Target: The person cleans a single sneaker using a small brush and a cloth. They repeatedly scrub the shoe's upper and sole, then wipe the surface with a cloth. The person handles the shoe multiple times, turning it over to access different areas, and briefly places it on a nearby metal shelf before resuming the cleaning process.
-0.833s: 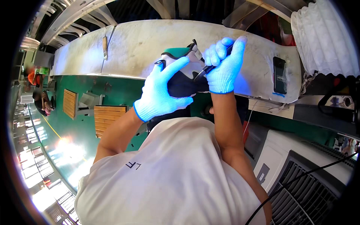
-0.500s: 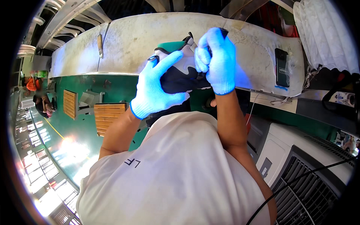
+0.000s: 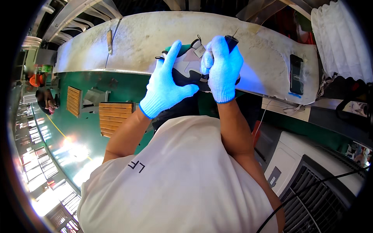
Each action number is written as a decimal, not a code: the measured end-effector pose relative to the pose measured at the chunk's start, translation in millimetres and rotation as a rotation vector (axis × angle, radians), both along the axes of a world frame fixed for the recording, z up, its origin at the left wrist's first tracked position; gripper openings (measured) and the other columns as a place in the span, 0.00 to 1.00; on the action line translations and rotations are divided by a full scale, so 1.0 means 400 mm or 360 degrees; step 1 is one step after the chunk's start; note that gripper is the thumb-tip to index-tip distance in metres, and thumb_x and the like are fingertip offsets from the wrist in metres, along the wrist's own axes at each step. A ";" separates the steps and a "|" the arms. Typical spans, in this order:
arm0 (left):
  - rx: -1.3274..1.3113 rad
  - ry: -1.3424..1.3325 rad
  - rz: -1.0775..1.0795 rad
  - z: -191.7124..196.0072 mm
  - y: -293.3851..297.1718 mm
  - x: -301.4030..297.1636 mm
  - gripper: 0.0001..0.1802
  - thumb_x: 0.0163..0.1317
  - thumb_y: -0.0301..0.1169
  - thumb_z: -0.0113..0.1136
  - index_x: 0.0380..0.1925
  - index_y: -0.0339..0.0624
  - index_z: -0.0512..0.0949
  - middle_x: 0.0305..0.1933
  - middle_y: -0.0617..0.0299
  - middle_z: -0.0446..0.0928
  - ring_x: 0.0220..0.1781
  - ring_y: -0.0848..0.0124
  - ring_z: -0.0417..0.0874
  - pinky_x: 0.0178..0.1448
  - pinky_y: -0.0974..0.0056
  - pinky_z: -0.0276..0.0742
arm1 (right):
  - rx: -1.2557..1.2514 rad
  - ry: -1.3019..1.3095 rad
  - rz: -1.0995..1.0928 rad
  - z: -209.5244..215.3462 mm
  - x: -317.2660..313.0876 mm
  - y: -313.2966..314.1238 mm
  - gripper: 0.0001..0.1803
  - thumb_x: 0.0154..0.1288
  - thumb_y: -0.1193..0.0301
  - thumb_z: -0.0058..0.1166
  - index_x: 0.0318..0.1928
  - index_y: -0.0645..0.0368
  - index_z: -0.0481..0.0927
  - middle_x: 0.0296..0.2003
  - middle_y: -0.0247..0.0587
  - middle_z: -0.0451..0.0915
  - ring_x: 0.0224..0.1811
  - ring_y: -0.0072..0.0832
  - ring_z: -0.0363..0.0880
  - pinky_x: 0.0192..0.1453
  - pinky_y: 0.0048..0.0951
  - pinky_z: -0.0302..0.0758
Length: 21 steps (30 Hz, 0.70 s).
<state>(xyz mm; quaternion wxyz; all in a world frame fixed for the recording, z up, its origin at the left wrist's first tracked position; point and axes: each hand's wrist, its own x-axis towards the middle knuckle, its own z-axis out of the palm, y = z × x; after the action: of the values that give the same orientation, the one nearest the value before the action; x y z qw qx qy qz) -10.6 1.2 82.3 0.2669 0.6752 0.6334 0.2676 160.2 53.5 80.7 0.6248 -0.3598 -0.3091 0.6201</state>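
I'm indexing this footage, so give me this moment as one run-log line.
left hand: gloved, against shoe | right hand: gloved, gripping black-handled tool | worktable: phone right, brown-handled tool left

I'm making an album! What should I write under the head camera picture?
Gloved left hand holds a shoe, gloved right hand grips a dark tool, by a pale workbench.

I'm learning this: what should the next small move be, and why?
Perhaps tilt the pale-gloved right hand slightly aside: its fist hides the lower end of the black-handled tool at the grey-and-black shoe, which the pale-gloved left hand holds.
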 end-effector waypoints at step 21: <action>-0.0102 0.0018 0.0159 -0.013 0.054 0.018 0.58 0.42 0.44 0.91 0.80 0.59 0.78 0.63 0.40 0.81 0.63 0.45 0.90 0.69 0.49 0.88 | -0.0095 -0.0249 -0.0407 -0.039 -0.003 0.071 0.14 0.74 0.66 0.74 0.37 0.60 0.81 0.21 0.33 0.78 0.17 0.22 0.75 0.22 0.29 0.71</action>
<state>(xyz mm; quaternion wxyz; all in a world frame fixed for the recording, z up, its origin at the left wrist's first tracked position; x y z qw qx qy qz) -3.5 22.7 77.0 0.2711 0.6355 0.6760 0.2563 159.1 82.0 65.1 0.6617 -0.4619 -0.2898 0.5146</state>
